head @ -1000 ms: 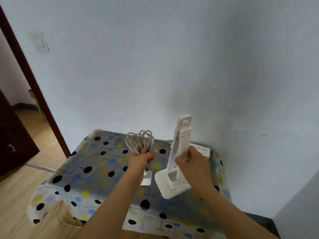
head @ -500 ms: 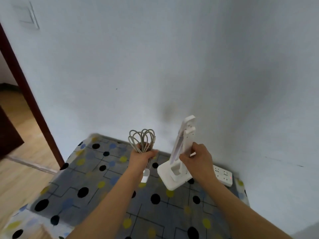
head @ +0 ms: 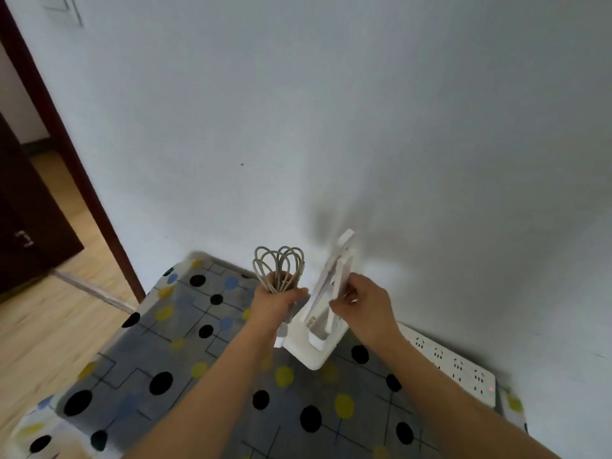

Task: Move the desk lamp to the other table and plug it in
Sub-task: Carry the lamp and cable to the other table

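A folded white desk lamp (head: 326, 306) is tilted, its square base low over the table with the grey dotted cloth (head: 185, 366). My right hand (head: 362, 304) grips the lamp's upright arm. My left hand (head: 276, 301) is closed around the coiled grey-white cable (head: 279, 265), whose loops stick up above the fist; a white plug hangs just below the hand beside the lamp's base. A white power strip (head: 458, 367) with a small red light lies against the wall at the table's right rear.
A white wall stands directly behind the table. A dark door frame (head: 66, 154) and a dark door are at the left, with wooden floor (head: 36, 332) beyond the table's left edge.
I have come closer to the table, which now fills more of the view. Both hands have carried the lamp and the cable farther over the cloth, toward the wall and the power strip.
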A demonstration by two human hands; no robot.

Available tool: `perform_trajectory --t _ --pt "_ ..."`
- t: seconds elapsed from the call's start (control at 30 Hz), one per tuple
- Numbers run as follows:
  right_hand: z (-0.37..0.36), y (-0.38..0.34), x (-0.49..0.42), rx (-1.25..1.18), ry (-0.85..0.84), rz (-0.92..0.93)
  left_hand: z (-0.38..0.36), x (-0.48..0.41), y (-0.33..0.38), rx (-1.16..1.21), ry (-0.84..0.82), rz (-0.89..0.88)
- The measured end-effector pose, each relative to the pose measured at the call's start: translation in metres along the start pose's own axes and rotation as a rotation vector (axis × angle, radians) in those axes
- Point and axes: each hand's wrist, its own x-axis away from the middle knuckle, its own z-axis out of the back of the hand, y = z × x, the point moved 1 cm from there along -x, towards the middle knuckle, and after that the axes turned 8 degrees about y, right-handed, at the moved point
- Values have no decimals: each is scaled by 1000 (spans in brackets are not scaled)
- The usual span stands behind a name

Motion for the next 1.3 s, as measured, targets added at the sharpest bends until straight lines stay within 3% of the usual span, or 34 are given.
perform_trajectory --t 0.63,1.3 --pt "-59 12 -58 -17 -97 42 3 -54 -19 -15 63 31" --pt "-29 34 -49 -111 -132 -117 1 -33 -29 150 97 127"
